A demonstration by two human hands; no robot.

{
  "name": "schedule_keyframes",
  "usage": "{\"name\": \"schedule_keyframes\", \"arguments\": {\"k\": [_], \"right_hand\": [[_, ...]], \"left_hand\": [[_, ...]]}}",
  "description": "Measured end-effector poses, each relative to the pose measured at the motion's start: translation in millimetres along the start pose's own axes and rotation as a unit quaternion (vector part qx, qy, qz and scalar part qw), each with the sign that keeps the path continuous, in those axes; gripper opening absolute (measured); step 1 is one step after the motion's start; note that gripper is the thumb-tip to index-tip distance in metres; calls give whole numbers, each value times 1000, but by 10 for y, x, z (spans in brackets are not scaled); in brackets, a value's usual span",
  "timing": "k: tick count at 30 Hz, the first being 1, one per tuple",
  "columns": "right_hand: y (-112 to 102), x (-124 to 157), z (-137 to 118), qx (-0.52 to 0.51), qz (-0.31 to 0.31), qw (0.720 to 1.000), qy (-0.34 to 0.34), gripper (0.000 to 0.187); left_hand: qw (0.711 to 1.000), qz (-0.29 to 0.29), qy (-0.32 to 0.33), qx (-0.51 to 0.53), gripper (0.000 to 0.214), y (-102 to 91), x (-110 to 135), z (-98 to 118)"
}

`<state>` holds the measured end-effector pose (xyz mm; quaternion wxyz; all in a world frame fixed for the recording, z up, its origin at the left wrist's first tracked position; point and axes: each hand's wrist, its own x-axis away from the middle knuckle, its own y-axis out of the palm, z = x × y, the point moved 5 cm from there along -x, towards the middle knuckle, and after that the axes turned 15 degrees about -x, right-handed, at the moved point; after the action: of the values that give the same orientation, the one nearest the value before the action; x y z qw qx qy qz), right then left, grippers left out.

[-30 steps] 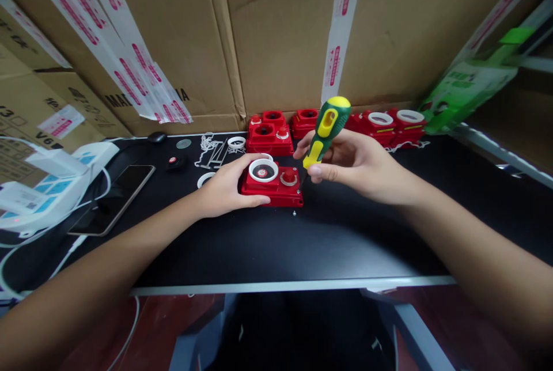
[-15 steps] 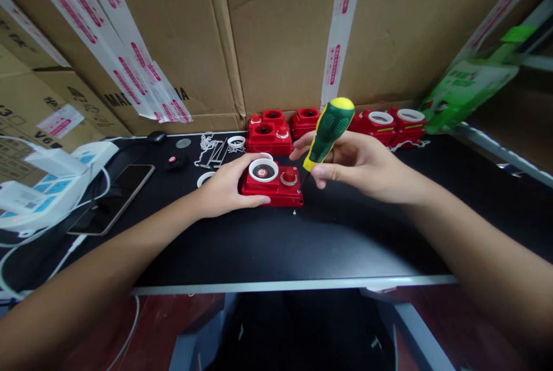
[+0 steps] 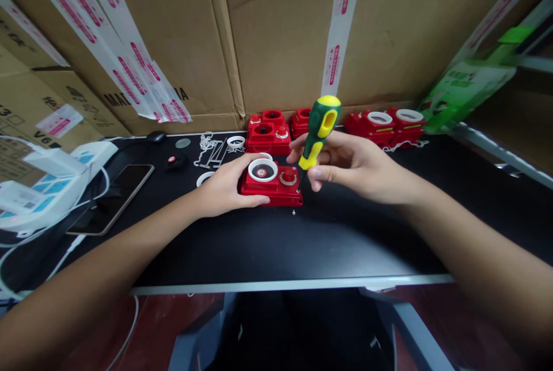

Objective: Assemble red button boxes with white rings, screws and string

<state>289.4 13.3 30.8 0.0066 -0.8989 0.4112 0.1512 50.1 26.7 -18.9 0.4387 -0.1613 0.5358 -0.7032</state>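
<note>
Red box (image 3: 276,191) on the black surface (image 3: 276,250), middle, in front of the wearer. Left hand (image 3: 222,189): grip spread round the box's left end and pressed to it, thumb along the near edge, fingertips hidden behind. Right hand (image 3: 356,166): grip pinching the screwdriver (image 3: 314,139) low on the handle; shaft down to the box's near right corner, at a corner screw (image 3: 298,190). Whether the tip sits in the screw head, too small to tell. Handle leans right; my judgement, bring it upright over the screw, press straight down, turn with the fingers, left hand bracing so the box does not swivel. A slanted tip could slip and score the casing. The red knob (image 3: 288,175) sits just beside the corner, so room for the shaft looks tight on that side. Loose screw (image 3: 294,212) just off the near edge, easily brushed away by a sleeve or wrist. Behind: a cluster of red boxes (image 3: 268,142), near the right fingers, limiting reach backwards. More boxes with white rings (image 3: 379,129) to the right. Left: white frame (image 3: 216,155), phone (image 3: 113,198), power strip (image 3: 93,158), its cables near the left forearm.
</note>
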Motion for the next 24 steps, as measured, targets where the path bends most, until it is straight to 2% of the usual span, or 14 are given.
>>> {"name": "schedule_keyframes", "arguments": {"k": [4, 10, 17, 21, 24], "right_hand": [[-28, 16, -25, 17, -28, 999, 13, 38], [-30, -21, 55, -5, 28, 999, -26, 40], [-28, 13, -25, 6, -5, 1000, 2, 36], [-44, 1, -9, 9, 24, 1000, -15, 32], [-47, -3, -4, 2, 45, 999, -26, 36]], "left_hand": [[1000, 3, 2, -5, 85, -7, 3, 5], [1000, 6, 12, -8, 87, -2, 1, 8], [1000, 9, 14, -17, 86, -12, 9, 6], [1000, 9, 18, -18, 86, -17, 11, 14], [1000, 8, 19, -23, 87, -17, 8, 17]]}}
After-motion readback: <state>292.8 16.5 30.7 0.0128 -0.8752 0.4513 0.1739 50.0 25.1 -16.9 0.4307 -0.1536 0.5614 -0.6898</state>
